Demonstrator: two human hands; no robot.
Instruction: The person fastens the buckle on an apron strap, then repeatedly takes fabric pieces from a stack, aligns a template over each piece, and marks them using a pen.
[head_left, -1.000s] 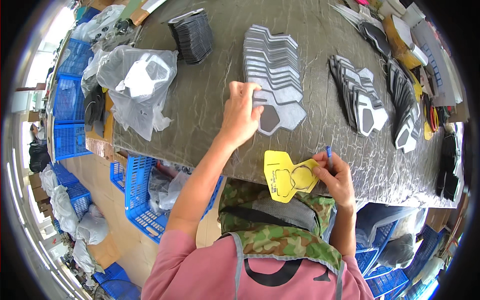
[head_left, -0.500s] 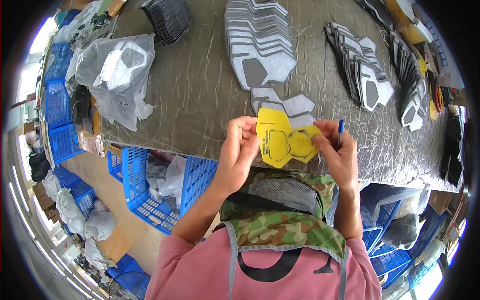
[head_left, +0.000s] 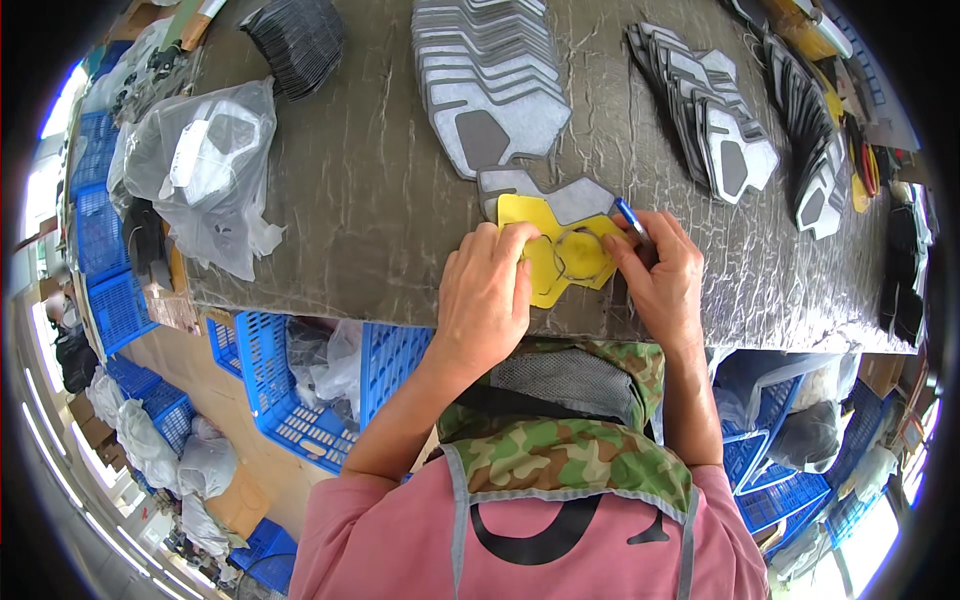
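Note:
A yellow template (head_left: 545,212) with cut-out outlines and dark marks lies over a grey-and-white shaped piece (head_left: 585,200) near the table's front edge. My left hand (head_left: 485,290) is closed on the template's left side, fingers over its top and the thumb near its middle. On the opposite side, my right hand (head_left: 663,280) has its thumb and finger at the template's right edge. A blue-capped pen (head_left: 630,216) is held in that same hand, its cap pointing up and left. Part of the grey-and-white piece is hidden beneath the template.
Behind the template, a fanned row of grey-and-white pieces (head_left: 490,95) covers the table (head_left: 340,200). More stacks (head_left: 735,150) stand right, a dark stack (head_left: 295,45) back left. A clear plastic bag (head_left: 215,165) lies at left. Blue crates (head_left: 300,400) stand below the table edge.
The template has come down, flatter, against the grey-and-white piece. My left hand has shifted from its left edge to over its surface. The pen now tilts left; the view has shifted slightly.

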